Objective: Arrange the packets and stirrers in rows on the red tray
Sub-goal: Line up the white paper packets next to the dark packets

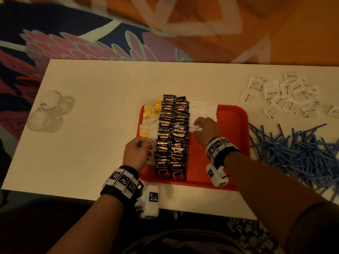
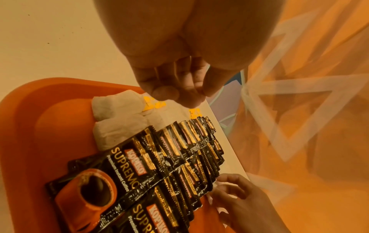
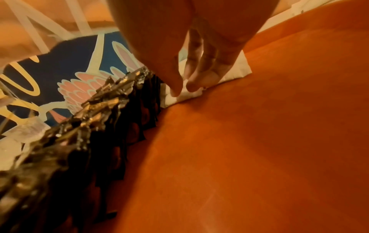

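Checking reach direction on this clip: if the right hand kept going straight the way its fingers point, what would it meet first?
The right hand points at the tray's far side, fingers on a white sugar packet. Next in line are probably the white sugar packets already laid beyond it, though depth is unclear.

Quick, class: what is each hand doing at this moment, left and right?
Left hand: fingers curled, nothing seen held, hovering by the tea bags.
Right hand: fingertips pinching a white sugar packet on the red tray.

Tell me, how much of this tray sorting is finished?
Tea bags and coffee packets already fill rows on the red tray. The right hand is laying a white sugar packet row. Loose sugar packets and blue stirrers remain on the table.
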The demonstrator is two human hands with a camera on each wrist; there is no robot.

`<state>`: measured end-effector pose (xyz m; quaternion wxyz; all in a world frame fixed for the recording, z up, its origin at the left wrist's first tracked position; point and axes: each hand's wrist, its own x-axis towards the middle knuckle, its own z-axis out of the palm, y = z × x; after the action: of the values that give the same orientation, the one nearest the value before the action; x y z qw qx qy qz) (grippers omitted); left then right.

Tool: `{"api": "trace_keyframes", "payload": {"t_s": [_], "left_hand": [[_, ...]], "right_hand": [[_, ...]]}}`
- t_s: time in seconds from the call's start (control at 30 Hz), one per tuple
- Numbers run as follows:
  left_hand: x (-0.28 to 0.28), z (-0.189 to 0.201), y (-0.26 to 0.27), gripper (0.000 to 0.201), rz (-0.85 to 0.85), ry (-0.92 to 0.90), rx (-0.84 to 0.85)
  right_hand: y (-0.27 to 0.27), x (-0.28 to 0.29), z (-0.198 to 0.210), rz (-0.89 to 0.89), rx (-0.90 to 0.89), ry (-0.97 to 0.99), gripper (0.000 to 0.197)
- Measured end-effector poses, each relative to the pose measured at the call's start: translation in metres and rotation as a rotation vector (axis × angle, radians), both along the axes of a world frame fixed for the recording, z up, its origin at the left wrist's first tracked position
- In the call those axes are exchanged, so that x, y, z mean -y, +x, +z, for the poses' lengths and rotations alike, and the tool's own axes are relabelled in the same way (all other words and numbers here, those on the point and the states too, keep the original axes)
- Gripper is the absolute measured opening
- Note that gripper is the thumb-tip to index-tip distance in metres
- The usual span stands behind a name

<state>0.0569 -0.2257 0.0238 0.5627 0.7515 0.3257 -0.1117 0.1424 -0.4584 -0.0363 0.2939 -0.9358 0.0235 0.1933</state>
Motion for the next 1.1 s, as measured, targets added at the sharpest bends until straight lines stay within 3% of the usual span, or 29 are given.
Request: {"api": "trace_keyframes", "payload": {"t_s": [0.1,0.2,0.4,0.53,0.7,0.9,1.1], "left_hand": [[0.008,0.006,0.007,0.015,0.001,-0.112,-0.017],[0.024,0.01,0.017,0.013,-0.124,-0.105,-0.003],[0.079,0.013,0.032,0.014,-0.459,0.018,0.044],[0.131,0.019,0.044,0.012,-0.699,0.093,0.07],[0.199,0.019,0.069,0.01,-0.931,0.255,0.113],[0.29,-0.004,0.12,0.033,-1.146,0.507,0.101],[0.364,-0.039,0.171,0.071,-1.295,0.755,0.01]], "right_hand": [[-0.016,0.008,0.017,-0.094,0.012,0.048,0.021],[-0.037,0.023,0.037,-0.181,-0.001,0.052,0.014],[-0.096,0.075,0.064,-0.405,-0.024,0.11,0.013],[-0.127,0.11,0.067,-0.42,-0.099,0.048,0.016],[-0.144,0.15,0.065,-0.512,-0.083,0.146,0.01],[-0.134,0.208,0.055,-0.457,-0.143,0.136,0.006],[-0.121,0.264,0.042,-0.476,-0.144,0.214,0.008]]}}
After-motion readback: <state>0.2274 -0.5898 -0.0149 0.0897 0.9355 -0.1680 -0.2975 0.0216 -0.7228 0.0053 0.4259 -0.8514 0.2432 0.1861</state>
